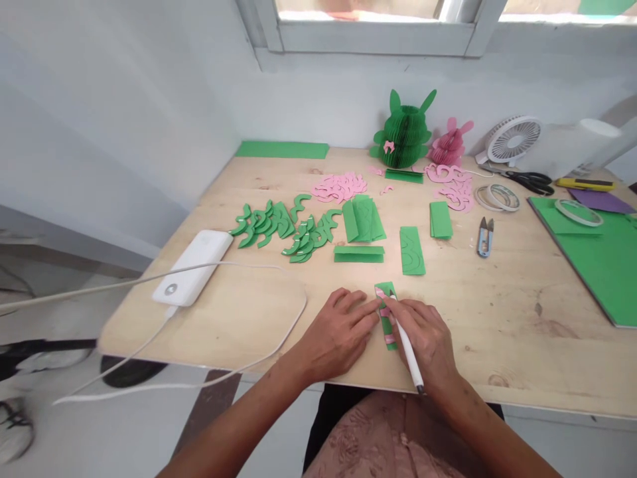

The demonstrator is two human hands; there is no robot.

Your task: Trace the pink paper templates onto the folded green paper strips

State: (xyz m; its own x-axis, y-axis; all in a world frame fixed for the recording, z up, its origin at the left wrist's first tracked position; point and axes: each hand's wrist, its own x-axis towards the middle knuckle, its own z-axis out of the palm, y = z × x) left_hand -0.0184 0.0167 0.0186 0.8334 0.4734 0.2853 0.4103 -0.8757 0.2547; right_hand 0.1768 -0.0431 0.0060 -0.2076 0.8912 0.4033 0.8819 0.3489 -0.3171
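Observation:
My right hand (pixel 423 335) grips a white pen (pixel 409 352), its tip on the upper part of a small green paper strip (pixel 387 330) near the table's front edge. A pink paper cutout (pixel 385 312) lies on that strip, partly covered by my fingers. From the left, my left hand (pixel 343 332) rests with its fingers extended, the fingertips touching the strip and cutout. Just beyond lies a green paper piece (pixel 413 251) with curved outlines drawn on it. A folded green strip (pixel 359 254) and a stack of green papers (pixel 364 219) are to its left.
Green curved cutouts (pixel 263 224) and pink cutouts (pixel 340 186) lie beyond my left hand. A white power bank (pixel 193 267) trails a cable across the left side. Thread snips (pixel 485 238), tape rolls (pixel 502 198), scissors (pixel 532 180), a fan (pixel 514 141) and a green paper figure (pixel 405 139) stand or lie farther off.

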